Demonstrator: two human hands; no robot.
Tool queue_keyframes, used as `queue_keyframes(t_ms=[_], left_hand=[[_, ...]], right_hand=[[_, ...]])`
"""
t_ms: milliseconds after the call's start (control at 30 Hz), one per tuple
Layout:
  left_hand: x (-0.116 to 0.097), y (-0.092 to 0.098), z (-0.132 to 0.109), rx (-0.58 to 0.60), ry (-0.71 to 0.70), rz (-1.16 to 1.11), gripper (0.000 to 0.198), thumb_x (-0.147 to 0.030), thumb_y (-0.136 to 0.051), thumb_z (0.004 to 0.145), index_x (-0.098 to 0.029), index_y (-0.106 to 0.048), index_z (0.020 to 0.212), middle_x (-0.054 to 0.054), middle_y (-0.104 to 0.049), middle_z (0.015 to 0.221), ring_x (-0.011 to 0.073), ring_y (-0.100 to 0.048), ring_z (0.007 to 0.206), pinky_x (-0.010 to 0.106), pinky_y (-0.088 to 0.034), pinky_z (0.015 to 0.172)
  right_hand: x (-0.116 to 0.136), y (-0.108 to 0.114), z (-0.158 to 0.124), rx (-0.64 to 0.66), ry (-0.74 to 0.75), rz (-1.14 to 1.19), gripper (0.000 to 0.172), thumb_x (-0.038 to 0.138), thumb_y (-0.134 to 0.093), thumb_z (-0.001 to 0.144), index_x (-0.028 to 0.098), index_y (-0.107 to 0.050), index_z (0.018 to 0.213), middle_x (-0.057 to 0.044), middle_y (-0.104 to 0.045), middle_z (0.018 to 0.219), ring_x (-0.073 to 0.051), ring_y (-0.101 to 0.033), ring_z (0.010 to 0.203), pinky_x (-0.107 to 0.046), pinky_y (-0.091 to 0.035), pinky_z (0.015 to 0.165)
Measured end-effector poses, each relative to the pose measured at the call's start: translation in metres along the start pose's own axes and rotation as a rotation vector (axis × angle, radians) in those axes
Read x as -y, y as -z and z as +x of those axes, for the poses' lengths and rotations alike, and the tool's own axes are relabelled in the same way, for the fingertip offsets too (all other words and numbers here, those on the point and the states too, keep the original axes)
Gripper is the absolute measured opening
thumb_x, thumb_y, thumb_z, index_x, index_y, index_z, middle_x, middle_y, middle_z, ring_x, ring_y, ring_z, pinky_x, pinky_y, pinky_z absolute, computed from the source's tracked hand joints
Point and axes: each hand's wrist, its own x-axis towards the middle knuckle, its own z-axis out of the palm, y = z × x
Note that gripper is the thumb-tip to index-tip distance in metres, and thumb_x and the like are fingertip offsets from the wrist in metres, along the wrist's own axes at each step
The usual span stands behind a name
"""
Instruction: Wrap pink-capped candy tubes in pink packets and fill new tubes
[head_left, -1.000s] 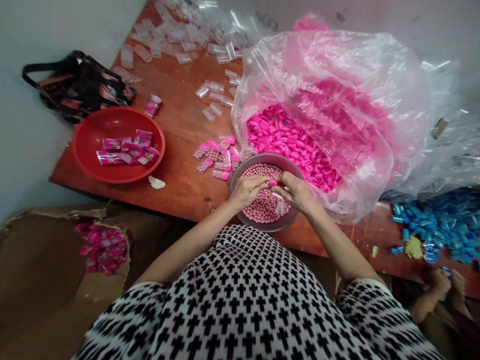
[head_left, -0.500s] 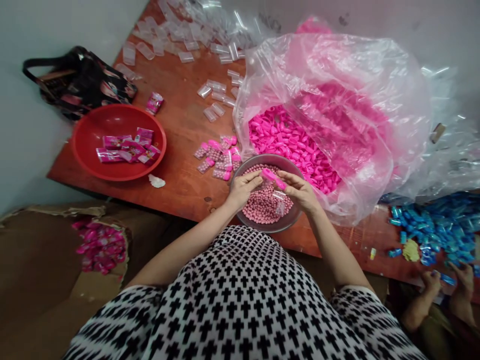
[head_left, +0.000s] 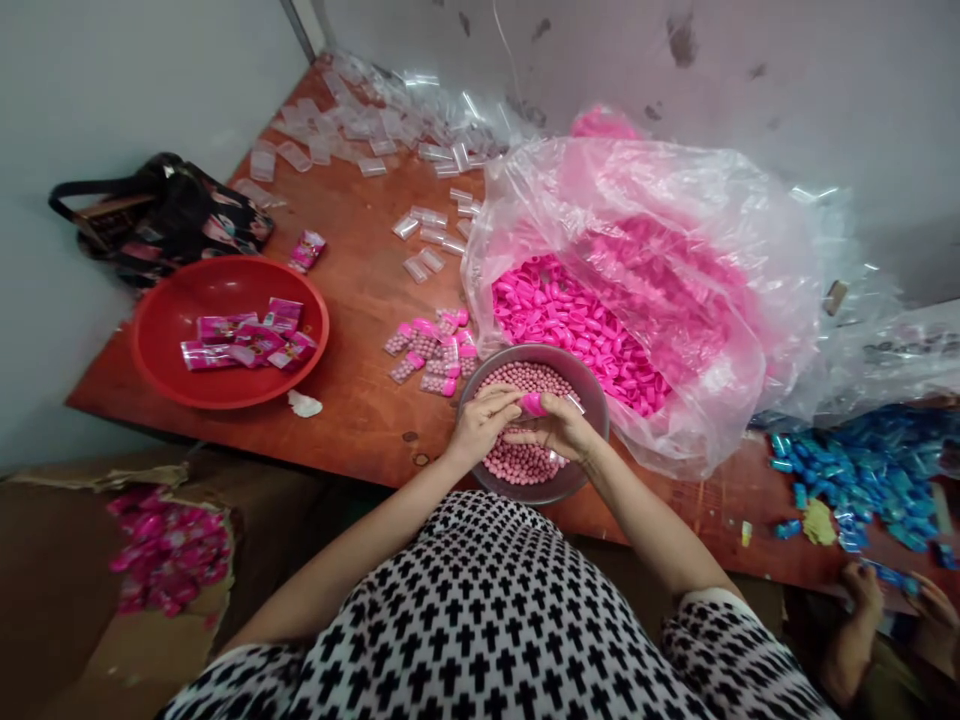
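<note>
My left hand (head_left: 484, 425) and my right hand (head_left: 564, 428) meet above a metal bowl (head_left: 602, 420) of small pink beads (head_left: 521, 463). Between their closed fingertips is a bright pink plastic cap (head_left: 533, 403); the fingers hide whatever it may be joined to. A clear plastic piece (head_left: 576, 403) shows just beyond my right fingers. Left of the bowl lie several clear containers full of pink beads with pink caps (head_left: 439, 384). Behind it, a big translucent bag (head_left: 705, 430) lies open on a heap of pink caps (head_left: 577, 320).
Empty clear tubes (head_left: 431, 262) are scattered at the back. A red basin (head_left: 161, 375) with pink packets stands left, near a black flowered bag (head_left: 225, 215). A cardboard box (head_left: 67, 540) is below. At right, another person's hands (head_left: 862, 590) work near blue pieces (head_left: 877, 480).
The view has tilted up, so things sit lower in it. My hands have come closer together; the pink pieces seen apart between them now show as one pink cap at the fingertips.
</note>
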Motion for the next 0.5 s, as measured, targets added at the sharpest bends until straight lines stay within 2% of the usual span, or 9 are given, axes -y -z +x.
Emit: queue_keyframes(t_ms=[167,300,400,433,500], left_hand=[[-0.005,0.001,0.0,-0.022,0.021,-0.001,0.023,-0.032,-0.059,0.084,-0.02,-0.074,0.098,0.008,-0.073,0.1,0.0199,-0.065,0.1,0.039,-0.051,0.094],[-0.004,0.001,0.007,-0.036,0.021,0.028,0.023,-0.032,-0.058,0.085,-0.02,-0.073,0.098,0.007,-0.073,0.1,0.0206,-0.066,0.099,0.04,-0.051,0.095],[-0.001,0.009,0.019,-0.076,0.061,0.032,0.028,-0.036,-0.058,0.085,-0.019,-0.073,0.101,0.008,-0.072,0.106,0.0213,-0.065,0.103,0.04,-0.049,0.098],[0.0,0.015,0.024,-0.104,0.075,0.037,0.03,-0.038,-0.057,0.085,-0.019,-0.072,0.103,0.008,-0.071,0.109,0.0212,-0.064,0.105,0.04,-0.048,0.099],[0.003,0.03,0.037,-0.193,0.093,0.061,0.033,-0.04,-0.057,0.086,-0.02,-0.07,0.108,0.007,-0.07,0.114,0.0209,-0.063,0.107,0.039,-0.047,0.1]], right_hand=[[-0.012,-0.014,0.014,-0.11,0.11,0.057,0.027,0.045,-0.068,0.065,0.021,-0.066,0.078,-0.003,-0.071,0.079,-0.023,-0.065,0.095,-0.045,-0.055,0.085],[-0.014,-0.019,0.024,-0.143,0.125,0.032,0.033,0.052,-0.062,0.069,0.022,-0.065,0.082,-0.003,-0.071,0.078,-0.023,-0.066,0.093,-0.044,-0.056,0.082],[0.006,-0.013,0.037,-0.076,0.069,-0.129,0.047,0.065,-0.06,0.07,0.022,-0.065,0.088,-0.005,-0.07,0.082,-0.021,-0.066,0.088,-0.04,-0.057,0.076],[0.018,-0.009,0.045,-0.07,0.084,-0.23,0.05,0.067,-0.059,0.07,0.021,-0.065,0.09,-0.005,-0.07,0.084,-0.021,-0.066,0.086,-0.039,-0.057,0.075],[0.048,0.002,0.066,-0.139,0.213,-0.507,0.05,0.065,-0.061,0.071,0.021,-0.065,0.093,-0.005,-0.069,0.086,-0.02,-0.065,0.083,-0.037,-0.056,0.073]])
